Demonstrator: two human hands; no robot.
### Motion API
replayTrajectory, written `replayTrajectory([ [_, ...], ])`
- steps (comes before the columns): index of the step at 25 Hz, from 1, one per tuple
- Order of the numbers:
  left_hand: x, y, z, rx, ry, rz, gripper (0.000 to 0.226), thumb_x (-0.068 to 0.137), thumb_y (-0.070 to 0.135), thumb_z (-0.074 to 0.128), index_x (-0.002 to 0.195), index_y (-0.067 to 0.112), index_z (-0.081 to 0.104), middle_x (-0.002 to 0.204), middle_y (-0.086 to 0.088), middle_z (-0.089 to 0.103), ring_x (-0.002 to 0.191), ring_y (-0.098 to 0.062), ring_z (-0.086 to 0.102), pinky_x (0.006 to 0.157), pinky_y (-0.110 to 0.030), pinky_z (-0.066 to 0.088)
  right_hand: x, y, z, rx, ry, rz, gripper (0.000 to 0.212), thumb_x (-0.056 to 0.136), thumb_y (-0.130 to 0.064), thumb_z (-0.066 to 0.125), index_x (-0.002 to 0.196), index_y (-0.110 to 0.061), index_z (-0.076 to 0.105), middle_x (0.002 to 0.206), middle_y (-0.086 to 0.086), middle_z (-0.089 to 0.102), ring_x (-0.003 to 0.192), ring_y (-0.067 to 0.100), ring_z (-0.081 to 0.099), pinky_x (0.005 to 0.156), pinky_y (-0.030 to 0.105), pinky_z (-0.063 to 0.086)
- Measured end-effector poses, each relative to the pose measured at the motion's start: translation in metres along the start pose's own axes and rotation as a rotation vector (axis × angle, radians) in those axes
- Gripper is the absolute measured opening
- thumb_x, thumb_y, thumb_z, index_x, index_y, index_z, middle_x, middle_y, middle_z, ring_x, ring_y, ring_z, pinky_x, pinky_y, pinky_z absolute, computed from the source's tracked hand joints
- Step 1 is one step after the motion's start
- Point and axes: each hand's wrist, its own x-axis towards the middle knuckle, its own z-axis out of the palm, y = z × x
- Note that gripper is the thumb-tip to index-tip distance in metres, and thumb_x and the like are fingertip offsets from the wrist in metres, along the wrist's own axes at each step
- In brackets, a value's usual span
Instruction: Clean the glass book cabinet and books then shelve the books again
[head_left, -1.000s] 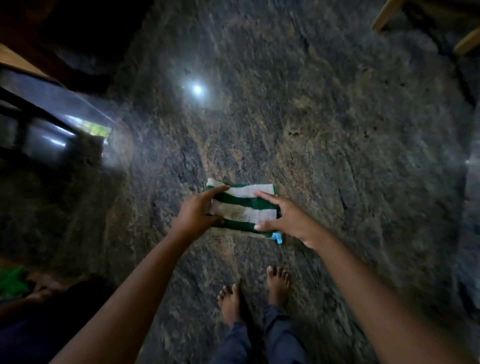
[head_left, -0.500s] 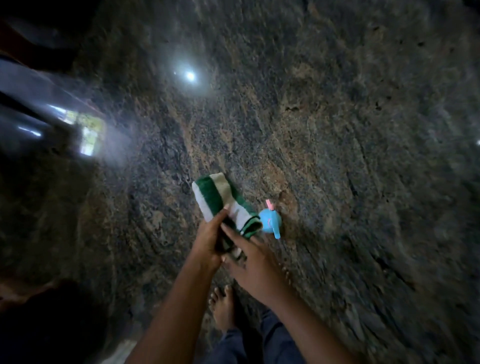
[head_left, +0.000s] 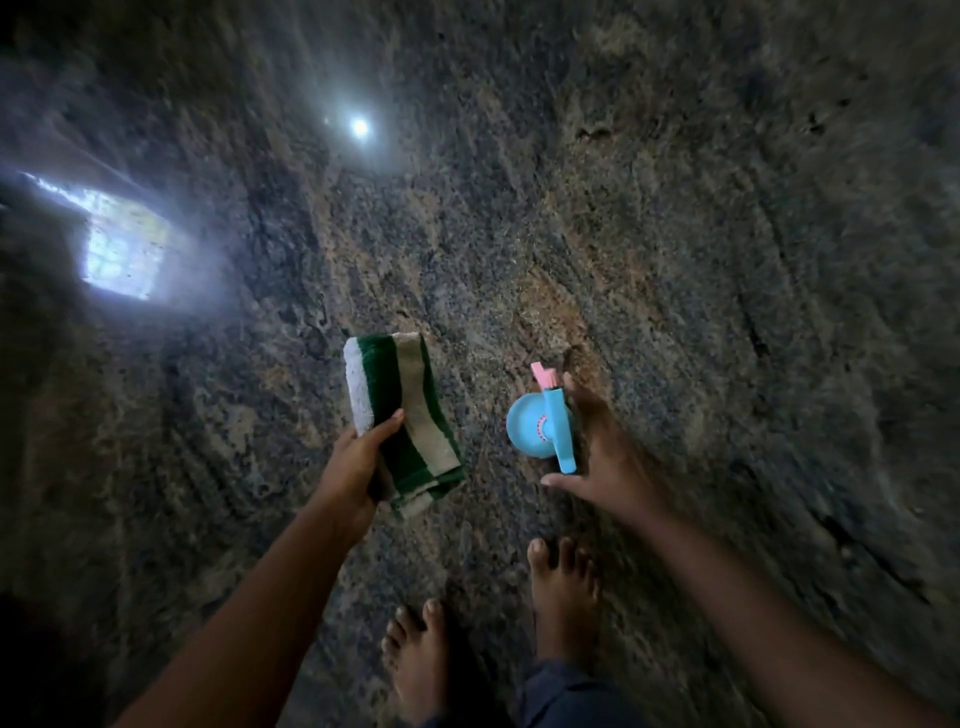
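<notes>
While bare feet (head_left: 563, 597) stand on the speckled stone floor (head_left: 675, 234), the left hand (head_left: 353, 467) grips a folded green-striped cloth (head_left: 410, 395) and the right hand (head_left: 613, 462), fingers spread straight, has a small blue bottle (head_left: 530, 426) against its palm

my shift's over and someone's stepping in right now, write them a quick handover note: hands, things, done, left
Left hand: fingers grip the folded striped cloth, held over the floor.
Right hand: open, fingers spread right beside the blue bottle with the pink nozzle; whether they touch it cannot be told.
Cabinet and books: not in view, only the stone floor and bare feet.
Done: cloth is in hand; cleaning progress cannot be judged from here.
Left: probably take the bottle, then clean the cabinet and books and shelve the books.
</notes>
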Motion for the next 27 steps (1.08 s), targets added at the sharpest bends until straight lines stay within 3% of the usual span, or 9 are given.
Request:
replayTrajectory([
  [3, 0.012, -0.003, -0.001, -0.039, -0.028, 0.025, 0.011, 0.091, 0.013, 0.056, 0.097, 0.021, 0.06, 0.093, -0.005, 0.069, 0.086, -0.021, 0.065, 0.069, -0.037, 0.051, 0.012, -0.002, 0.022, 0.116, 0.223, -0.172, 0.101, 0.062, -0.034, 0.084, 0.142, -0.006, 0.029, 0.145, 0.009, 0.035, 0.134, 0.016, 0.034, 0.11, 0.021, 0.027],
  [7, 0.023, 0.001, -0.003, -0.076, -0.06, 0.049, 0.012, 0.091, 0.013, 0.055, 0.1, 0.02, 0.059, 0.091, -0.004, 0.07, 0.083, -0.02, 0.066, 0.066, -0.036, 0.051, 0.037, -0.013, 0.039, 0.117, 0.454, -0.326, 0.058, 0.082, -0.021, 0.068, 0.132, -0.008, 0.042, 0.134, 0.019, 0.046, 0.127, 0.028, 0.044, 0.108, 0.03, 0.035],
  [10, 0.022, 0.011, -0.006, -0.117, -0.082, 0.08, 0.014, 0.091, 0.013, 0.055, 0.102, 0.02, 0.059, 0.093, -0.005, 0.07, 0.084, -0.021, 0.066, 0.067, -0.037, 0.052, 0.05, -0.021, 0.035, 0.163, 0.324, -0.422, 0.045, 0.087, -0.015, 0.054, 0.131, -0.008, 0.045, 0.141, 0.007, 0.043, 0.132, 0.027, 0.04, 0.108, 0.038, 0.036],
  [12, 0.014, 0.021, -0.009, -0.133, -0.102, 0.094, 0.014, 0.091, 0.014, 0.054, 0.102, 0.02, 0.06, 0.092, -0.005, 0.072, 0.084, -0.021, 0.068, 0.069, -0.037, 0.052, 0.05, -0.035, 0.021, 0.143, 0.145, -0.479, 0.045, 0.085, -0.017, 0.049, 0.129, -0.009, 0.049, 0.14, -0.001, 0.046, 0.133, 0.021, 0.04, 0.113, 0.031, 0.027],
  [16, -0.02, 0.046, -0.014, -0.19, -0.194, 0.074, 0.017, 0.089, 0.023, 0.055, 0.103, 0.017, 0.064, 0.087, -0.003, 0.074, 0.076, -0.017, 0.071, 0.071, -0.035, 0.055, 0.034, -0.098, -0.023, 0.087, -0.194, -0.473, 0.047, 0.078, -0.023, 0.05, 0.125, -0.022, 0.047, 0.108, 0.004, 0.063, 0.083, 0.005, 0.058, 0.115, 0.026, 0.013],
  [18, -0.036, 0.056, -0.014, -0.25, -0.234, 0.053, 0.034, 0.081, 0.035, 0.058, 0.108, 0.016, 0.064, 0.095, -0.005, 0.074, 0.083, -0.02, 0.071, 0.077, -0.038, 0.056, 0.028, -0.125, -0.042, 0.028, -0.228, -0.513, 0.04, 0.078, -0.025, 0.052, 0.117, -0.02, 0.045, 0.094, 0.003, 0.059, 0.076, 0.005, 0.05, 0.096, 0.022, 0.035],
  [20, -0.046, 0.061, -0.013, -0.302, -0.238, 0.039, 0.045, 0.077, 0.043, 0.058, 0.113, 0.018, 0.064, 0.104, -0.007, 0.072, 0.09, -0.023, 0.069, 0.078, -0.038, 0.056, 0.024, -0.146, -0.055, -0.066, -0.295, -0.501, 0.03, 0.078, -0.028, 0.058, 0.103, -0.012, 0.052, 0.082, -0.004, 0.052, 0.069, 0.008, 0.046, 0.067, 0.019, 0.035],
  [25, -0.064, 0.072, -0.005, -0.38, -0.266, 0.055, 0.043, 0.092, 0.045, 0.045, 0.12, 0.016, 0.061, 0.11, -0.009, 0.07, 0.093, -0.025, 0.069, 0.075, -0.038, 0.058, 0.009, -0.185, -0.074, -0.068, -0.323, -0.38, 0.026, 0.082, -0.039, 0.055, 0.071, -0.015, 0.053, 0.06, -0.002, 0.053, 0.053, 0.015, 0.051, 0.052, 0.03, 0.039],
  [27, -0.067, 0.078, -0.005, -0.39, -0.287, 0.056, 0.045, 0.092, 0.045, 0.044, 0.123, 0.016, 0.059, 0.113, -0.011, 0.068, 0.097, -0.027, 0.068, 0.079, -0.041, 0.057, 0.005, -0.195, -0.081, 0.017, -0.331, -0.318, 0.023, 0.082, -0.039, 0.058, 0.075, -0.017, 0.057, 0.062, -0.004, 0.055, 0.055, 0.009, 0.054, 0.053, 0.026, 0.042],
])
